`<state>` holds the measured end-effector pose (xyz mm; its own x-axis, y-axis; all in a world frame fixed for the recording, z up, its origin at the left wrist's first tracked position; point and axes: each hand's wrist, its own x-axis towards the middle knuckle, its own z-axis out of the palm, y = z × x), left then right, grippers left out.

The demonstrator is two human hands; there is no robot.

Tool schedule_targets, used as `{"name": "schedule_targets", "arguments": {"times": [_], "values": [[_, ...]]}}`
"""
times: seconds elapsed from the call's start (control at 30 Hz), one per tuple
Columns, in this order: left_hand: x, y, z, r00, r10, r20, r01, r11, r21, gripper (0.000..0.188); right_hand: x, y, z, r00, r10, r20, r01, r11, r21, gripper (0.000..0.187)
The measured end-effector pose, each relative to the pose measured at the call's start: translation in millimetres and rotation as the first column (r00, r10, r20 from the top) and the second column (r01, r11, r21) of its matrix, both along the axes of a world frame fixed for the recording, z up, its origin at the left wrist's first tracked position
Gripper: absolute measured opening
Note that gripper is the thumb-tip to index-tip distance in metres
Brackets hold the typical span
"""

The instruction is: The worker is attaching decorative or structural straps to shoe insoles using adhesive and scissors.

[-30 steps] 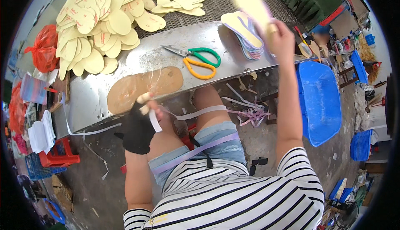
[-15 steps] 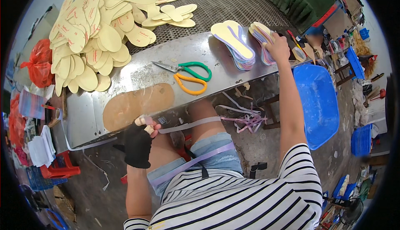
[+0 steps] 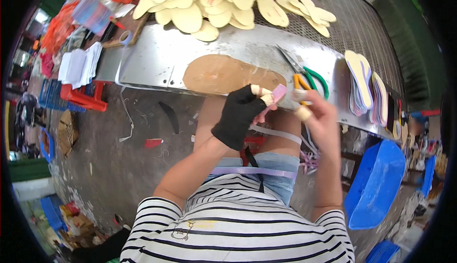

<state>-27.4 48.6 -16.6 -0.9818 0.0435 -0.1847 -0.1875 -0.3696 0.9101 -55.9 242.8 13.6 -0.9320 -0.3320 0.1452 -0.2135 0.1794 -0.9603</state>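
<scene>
Left of the scissors (image 3: 321,78), the left hand (image 3: 240,115) pinches a lilac strip (image 3: 280,91); what the half-curled right hand (image 3: 322,115) holds I can't tell, apparently finished insole stacks (image 3: 359,79) rightward, unedged insole heap (image 3: 216,1) beyond.

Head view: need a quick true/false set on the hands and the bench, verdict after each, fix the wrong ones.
1. The left hand holds a pink strip. True.
2. The right hand wears a black glove. False: it has no glove, just pale wraps on fingertips; the black glove is on the left hand.
3. The two insole stacks lie to the right of the scissors. True.
4. Both scissor handles are green. False: one is green, the other orange.
5. The blue tub is at the left of the picture. False: it is at the right.
</scene>
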Motion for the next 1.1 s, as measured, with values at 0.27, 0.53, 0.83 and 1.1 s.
{"name": "schedule_targets", "arguments": {"times": [0.27,0.53,0.83,1.1], "values": [[-43.0,-67.7,-23.5,0.805,0.186,-0.563,-0.482,0.758,-0.440,0.027,-36.1,-42.7,-36.7,0.949,0.117,0.292,0.120,0.724,-0.680,0.013],[-191.0,-191.9,39.4,0.679,0.221,-0.700,-0.733,0.235,-0.638,0.030,-81.0,-43.8,-70.2,0.940,-0.339,0.046,0.339,0.903,-0.264,0.010],[-311.5,-203.3,72.2,0.795,0.594,-0.127,-0.598,0.731,-0.329,0.041,-81.5,-49.9,-58.8,0.928,-0.371,0.036,0.367,0.892,-0.264,0.014],[-188.0,-182.9,86.7,0.896,0.317,-0.312,-0.343,0.939,-0.031,0.025,-86.3,-43.2,-65.0,0.928,-0.371,0.028,0.365,0.892,-0.267,0.013]]}}
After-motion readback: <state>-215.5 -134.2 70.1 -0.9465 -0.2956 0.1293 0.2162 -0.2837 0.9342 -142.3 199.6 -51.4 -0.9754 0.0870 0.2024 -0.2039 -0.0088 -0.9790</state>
